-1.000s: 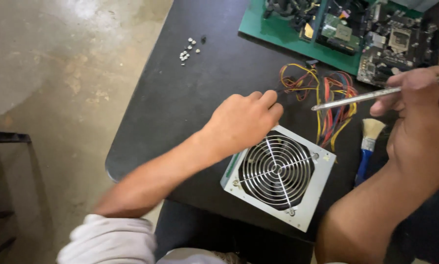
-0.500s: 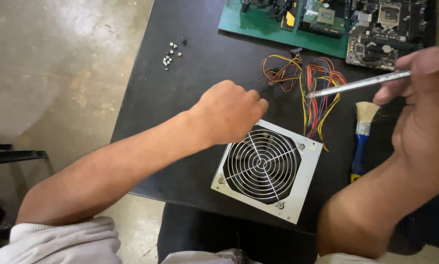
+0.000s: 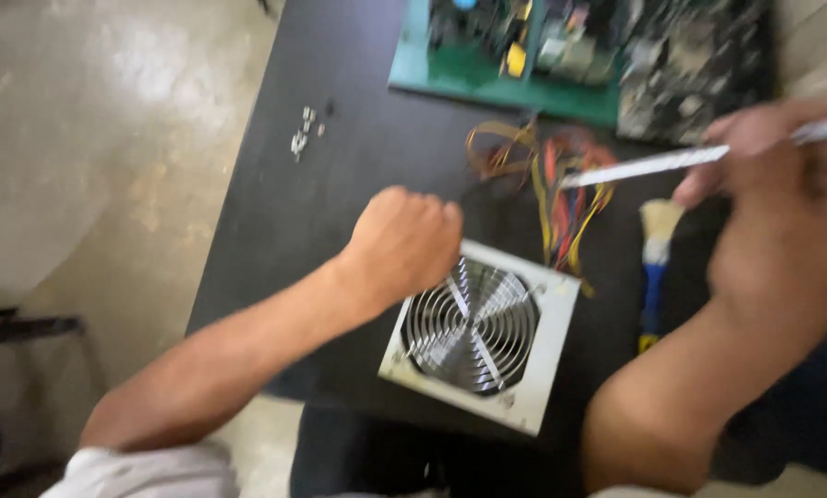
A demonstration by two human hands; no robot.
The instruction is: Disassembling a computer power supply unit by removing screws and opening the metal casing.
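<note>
Looking down from above, a person leans over a black table (image 3: pixel 340 184) with both bare forearms reaching in from the bottom edge. At the centre lies a grey metal power supply box (image 3: pixel 483 337), flat on the tabletop, its round wire fan grille facing up. The left hand (image 3: pixel 404 244) is curled into a loose fist, resting at the box's ten o'clock corner, knuckles up; whether the fingers pinch anything there cannot be told, because the view is blurred. From the box's twelve o'clock edge a bundle of wires (image 3: pixel 547 180) in yellow, red and orange spills across the table toward the boards beyond.

The right hand (image 3: pixel 782 221) sits at three o'clock from the box, well apart from it and raised above the table. Its fingers are closed around the handle end of a long, thin, silvery tool (image 3: pixel 672 161), probably a screwdriver, whose shaft points toward nine o'clock and ends above the wire bundle.

Below that hand, a small brush (image 3: pixel 655 254) with pale bristles and a blue handle lies on the table just beside the box's right edge. At twelve o'clock, a green circuit board (image 3: pixel 487 69) lies next to a darker board (image 3: pixel 690 74). At ten o'clock, near the table's left edge, a small cluster of screws (image 3: pixel 305 129) lies loose. Bare concrete floor (image 3: pixel 91 138) shows to the left.
</note>
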